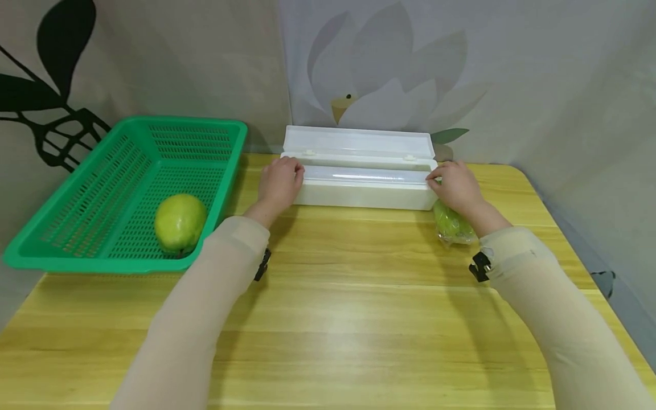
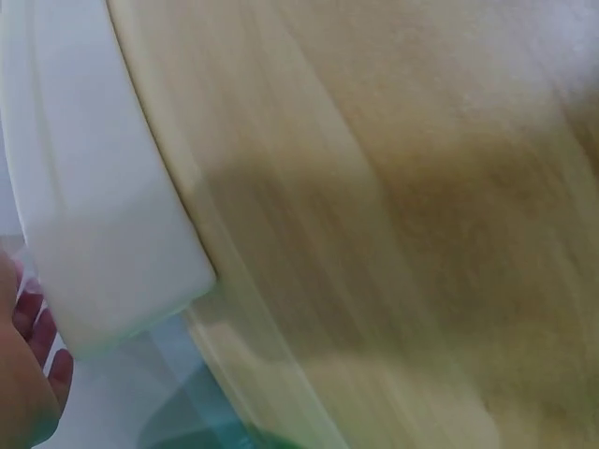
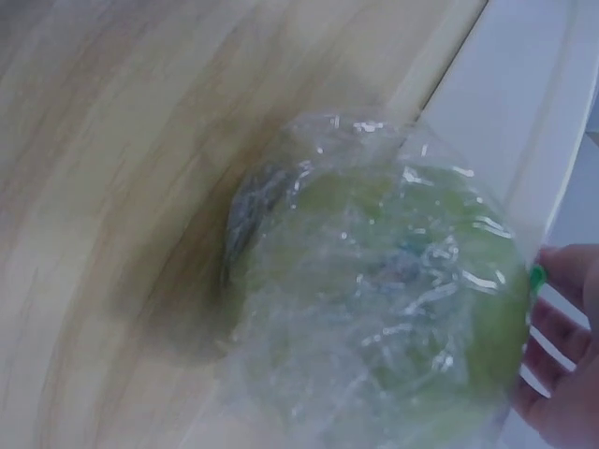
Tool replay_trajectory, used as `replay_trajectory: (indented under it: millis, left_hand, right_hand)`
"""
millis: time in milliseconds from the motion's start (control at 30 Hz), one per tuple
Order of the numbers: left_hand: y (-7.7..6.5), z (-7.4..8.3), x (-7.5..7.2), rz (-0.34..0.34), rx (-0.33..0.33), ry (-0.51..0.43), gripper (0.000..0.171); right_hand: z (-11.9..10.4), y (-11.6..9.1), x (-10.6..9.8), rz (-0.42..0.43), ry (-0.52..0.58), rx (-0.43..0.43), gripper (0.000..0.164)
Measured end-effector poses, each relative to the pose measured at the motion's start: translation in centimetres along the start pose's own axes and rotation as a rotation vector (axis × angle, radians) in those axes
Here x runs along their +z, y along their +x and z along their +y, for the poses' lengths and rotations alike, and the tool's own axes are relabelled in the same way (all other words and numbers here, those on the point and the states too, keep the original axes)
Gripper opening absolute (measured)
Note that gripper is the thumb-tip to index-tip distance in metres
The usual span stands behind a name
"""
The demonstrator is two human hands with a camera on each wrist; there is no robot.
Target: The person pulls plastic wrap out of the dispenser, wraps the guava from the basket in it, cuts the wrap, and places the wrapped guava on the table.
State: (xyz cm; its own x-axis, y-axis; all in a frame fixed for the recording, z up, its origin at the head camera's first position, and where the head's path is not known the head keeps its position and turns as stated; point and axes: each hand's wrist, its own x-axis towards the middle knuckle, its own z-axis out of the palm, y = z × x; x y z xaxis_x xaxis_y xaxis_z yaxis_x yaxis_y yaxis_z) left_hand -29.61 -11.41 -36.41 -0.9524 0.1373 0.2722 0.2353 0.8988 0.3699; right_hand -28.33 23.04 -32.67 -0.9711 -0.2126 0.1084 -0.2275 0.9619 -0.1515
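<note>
A white cling film box [image 1: 364,196] lies lengthwise near the table's back edge, its lid [image 1: 359,141] raised. Clear cling film [image 1: 364,175] stretches across its top opening. At the box's left end my left hand [image 1: 279,185] pinches the film's edge between thumb and fingers. My right hand [image 1: 456,185] pinches the film at the other end, thumb against index finger. Under the right hand, beside the box, sits a green fruit wrapped in crinkled clear film [image 3: 374,309]. In the left wrist view, the left hand's curled fingers [image 2: 37,327] show beside the box end.
A green slotted plastic basket [image 1: 118,265] stands on the left, holding a yellow-green fruit [image 1: 180,223]. The wooden table [image 1: 338,319] meets a patterned wall [image 1: 230,68] behind the box. Small black wrist cameras [image 1: 480,267] hang under both sleeves.
</note>
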Motion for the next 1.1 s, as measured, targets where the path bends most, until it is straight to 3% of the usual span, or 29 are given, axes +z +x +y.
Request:
replay_trajectory:
  millis: [267, 433, 667, 833, 1100]
  left_hand:
    - [0.2, 0.3, -0.2, -0.076, -0.019, -0.05, 0.018]
    - [0.4, 0.4, -0.3, -0.038, -0.013, -0.063, 0.017]
    - [0.4, 0.3, -1.0, 0.01, -0.016, -0.054, 0.016]
    - [0.6, 0.1, -1.1, 0.016, -0.03, -0.045, 0.016]
    - [1.1, 0.0, -1.1, 0.008, -0.07, -0.017, 0.02]
  right_hand:
    - [0.1, 0.4, 0.6, 0.063, -0.024, -0.003, 0.023]
    - [0.0, 0.3, 0.2, 0.027, 0.026, 0.004, 0.023]
    - [0.0, -0.1, -0.6, -0.061, 0.053, -0.079, 0.023]
    - [0.1, 0.3, -0.7, -0.046, 0.049, -0.118, 0.019]
    - [-0.1, 1.0, -0.3, 0.015, 0.064, 0.018, 0.019]
